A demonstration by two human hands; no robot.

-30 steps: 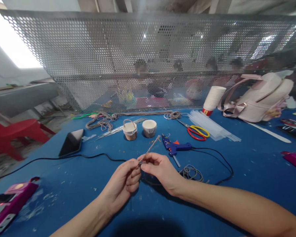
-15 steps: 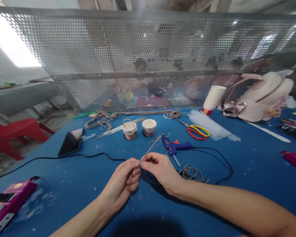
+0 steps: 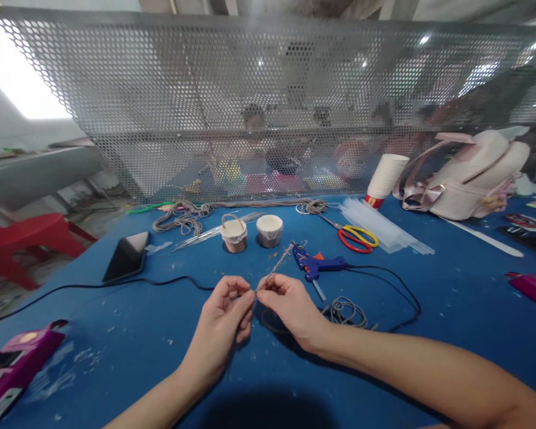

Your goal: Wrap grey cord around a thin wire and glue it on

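A thin twisted cord (image 3: 280, 260) sticks up from my right hand (image 3: 290, 304), which pinches it between thumb and fingertips. Thumb and index of my left hand (image 3: 226, 319) close on the cord's lower end, right against the right fingertips. Beyond the hands stand two small cups with white fabric tops: a cup with an arched handle (image 3: 234, 234) and a cup without one (image 3: 269, 231). A blue glue gun (image 3: 319, 264) lies just right of the cord's tip. Loose grey cord (image 3: 346, 311) is coiled beside my right wrist.
Scissors (image 3: 357, 238), clear plastic strips (image 3: 382, 226), stacked paper cups (image 3: 385, 179) and a pale backpack (image 3: 473, 176) lie at the back right. A phone (image 3: 127, 256), wires (image 3: 218, 229) and a purple power strip (image 3: 24, 369) are left. A perforated metal screen (image 3: 205, 89) borders the table's far side.
My left hand has turned and its fingers have opened out somewhat, with thumb and index still at the cord. My right hand has hardly moved.
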